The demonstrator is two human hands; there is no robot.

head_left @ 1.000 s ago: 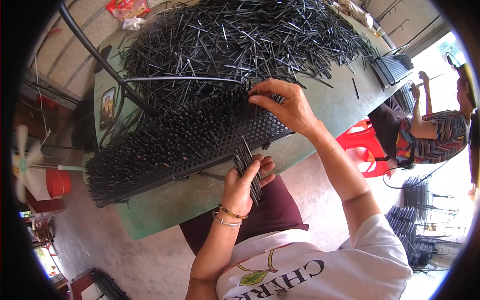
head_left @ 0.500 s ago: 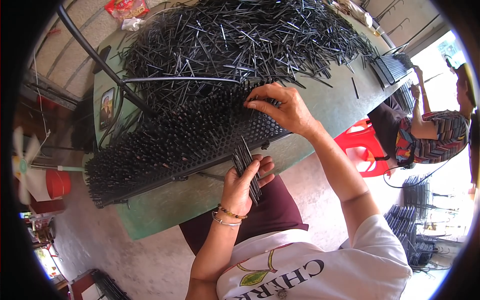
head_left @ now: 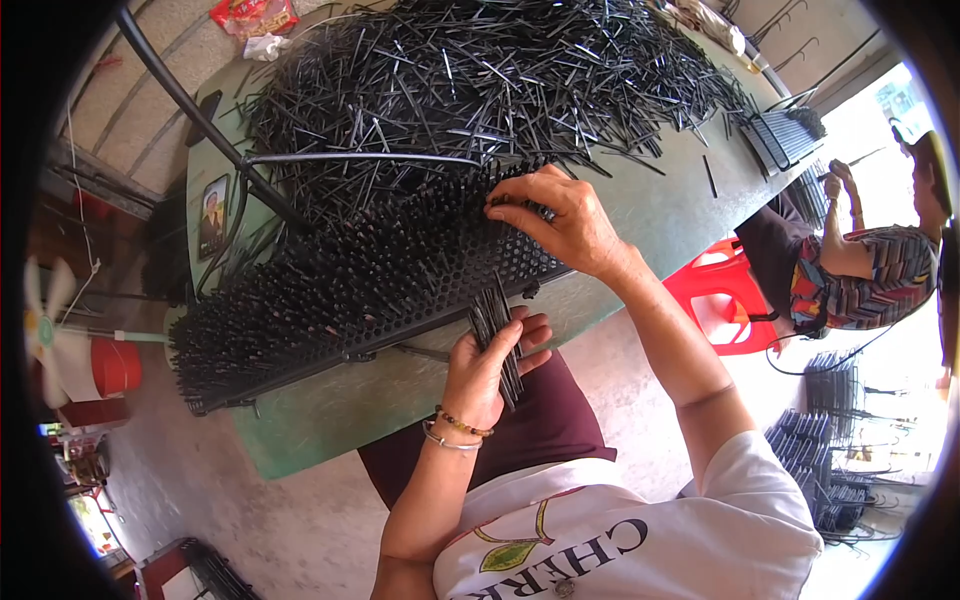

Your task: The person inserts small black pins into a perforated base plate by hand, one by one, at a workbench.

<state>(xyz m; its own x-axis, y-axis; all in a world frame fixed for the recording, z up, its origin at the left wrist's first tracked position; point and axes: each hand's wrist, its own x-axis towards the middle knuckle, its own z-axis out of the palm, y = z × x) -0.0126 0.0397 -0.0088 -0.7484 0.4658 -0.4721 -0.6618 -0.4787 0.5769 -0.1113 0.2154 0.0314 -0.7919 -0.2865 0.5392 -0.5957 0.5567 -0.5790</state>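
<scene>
A bundle of thin black sticks (head_left: 493, 335) lies across the palm of my left hand (head_left: 492, 362), held down by the thumb. My right hand (head_left: 560, 215) reaches over the far right part of a long black perforated rack (head_left: 420, 305). Its thumb and index finger pinch at the holes; whatever is between them is too small or hidden to make out. Black sticks (head_left: 330, 270) stand upright in most of the rack, closely packed, while a strip of bare holes (head_left: 520, 255) shows near my right hand and along the front edge.
A big heap of loose black sticks (head_left: 480, 80) covers the back of the green table (head_left: 310, 435). A bent black metal frame (head_left: 185, 105) rises at the left. Another person (head_left: 870, 270) works at the right beside a red plastic stool (head_left: 725, 300). A fan (head_left: 50, 330) stands far left.
My right hand has shifted slightly left and down over the rack. My left hand with its bundle has barely moved. The other person's hands have moved.
</scene>
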